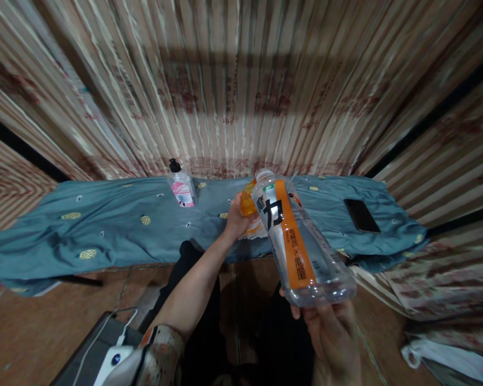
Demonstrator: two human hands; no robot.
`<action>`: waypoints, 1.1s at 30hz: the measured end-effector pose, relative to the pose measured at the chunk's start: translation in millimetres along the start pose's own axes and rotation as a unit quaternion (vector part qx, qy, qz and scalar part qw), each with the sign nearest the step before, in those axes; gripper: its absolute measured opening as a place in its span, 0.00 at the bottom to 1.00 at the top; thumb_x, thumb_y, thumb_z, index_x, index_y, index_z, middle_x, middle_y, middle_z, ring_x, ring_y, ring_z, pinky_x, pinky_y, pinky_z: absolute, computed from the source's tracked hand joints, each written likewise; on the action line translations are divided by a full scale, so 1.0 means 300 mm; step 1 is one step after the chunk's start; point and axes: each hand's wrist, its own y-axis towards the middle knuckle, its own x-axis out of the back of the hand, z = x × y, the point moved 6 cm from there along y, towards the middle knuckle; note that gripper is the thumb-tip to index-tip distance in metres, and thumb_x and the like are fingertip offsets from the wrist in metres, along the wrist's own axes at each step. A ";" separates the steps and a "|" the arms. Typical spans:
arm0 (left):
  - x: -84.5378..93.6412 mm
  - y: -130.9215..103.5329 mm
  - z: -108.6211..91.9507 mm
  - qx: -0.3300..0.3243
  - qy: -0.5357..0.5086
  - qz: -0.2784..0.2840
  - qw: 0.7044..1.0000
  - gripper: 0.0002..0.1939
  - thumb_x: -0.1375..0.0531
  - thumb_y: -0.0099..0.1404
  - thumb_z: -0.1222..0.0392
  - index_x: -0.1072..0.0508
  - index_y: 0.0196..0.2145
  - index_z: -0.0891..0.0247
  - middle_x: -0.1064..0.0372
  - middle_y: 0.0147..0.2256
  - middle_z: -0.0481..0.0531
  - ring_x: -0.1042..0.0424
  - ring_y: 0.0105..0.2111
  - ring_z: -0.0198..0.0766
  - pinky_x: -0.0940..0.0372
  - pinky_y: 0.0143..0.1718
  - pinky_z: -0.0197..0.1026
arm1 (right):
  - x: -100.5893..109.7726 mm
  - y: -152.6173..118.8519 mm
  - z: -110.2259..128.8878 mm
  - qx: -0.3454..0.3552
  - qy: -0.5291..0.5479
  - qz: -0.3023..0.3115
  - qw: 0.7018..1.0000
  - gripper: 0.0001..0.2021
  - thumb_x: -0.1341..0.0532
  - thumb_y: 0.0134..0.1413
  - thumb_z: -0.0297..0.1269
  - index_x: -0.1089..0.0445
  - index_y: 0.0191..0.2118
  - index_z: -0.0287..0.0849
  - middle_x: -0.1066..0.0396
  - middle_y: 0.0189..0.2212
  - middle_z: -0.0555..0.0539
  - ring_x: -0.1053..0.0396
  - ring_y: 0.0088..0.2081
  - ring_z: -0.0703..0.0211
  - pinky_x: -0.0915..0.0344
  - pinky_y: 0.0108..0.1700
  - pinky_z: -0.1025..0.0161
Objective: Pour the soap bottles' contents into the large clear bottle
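Striped curtains (209, 96) all round, with one low bench (116, 230) under a blue-green pineapple-print cloth. One big clear bottle (295, 241), orange label, is tilted up in front of the bench, mouth pointing away; right hand (334, 335) has its fingers bent round the base. Left hand (236, 217) is curled against one orange see-through thing (248, 205) by the bottle's neck, though I can't tell how far those fingers close. Also on the cloth: one pump bottle (182, 187) left, one dark phone (362, 215) right. Big bottle blocks part of the orange thing and some white-and-orange item (253, 230) below it.
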 end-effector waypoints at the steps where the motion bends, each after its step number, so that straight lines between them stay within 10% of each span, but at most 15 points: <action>1: 0.000 0.000 0.000 0.000 0.002 0.000 1.000 0.28 0.29 0.52 0.62 0.29 0.50 0.61 0.26 0.47 0.55 0.26 0.50 0.48 0.31 0.56 0.51 | 0.002 0.000 -0.001 -0.001 0.000 -0.005 1.000 0.08 0.25 0.53 0.44 0.19 0.35 0.49 0.17 0.30 0.47 0.22 0.23 0.60 0.32 0.20 0.72; 33: 0.003 -0.007 0.000 0.010 -0.042 0.011 0.999 0.26 0.31 0.57 0.58 0.28 0.53 0.59 0.25 0.50 0.56 0.28 0.53 0.49 0.35 0.60 0.54 | 0.096 -0.023 -0.075 -0.047 -0.041 0.005 0.998 0.10 0.30 0.60 0.41 0.20 0.47 0.50 0.17 0.33 0.44 0.23 0.27 0.56 0.30 0.24 0.65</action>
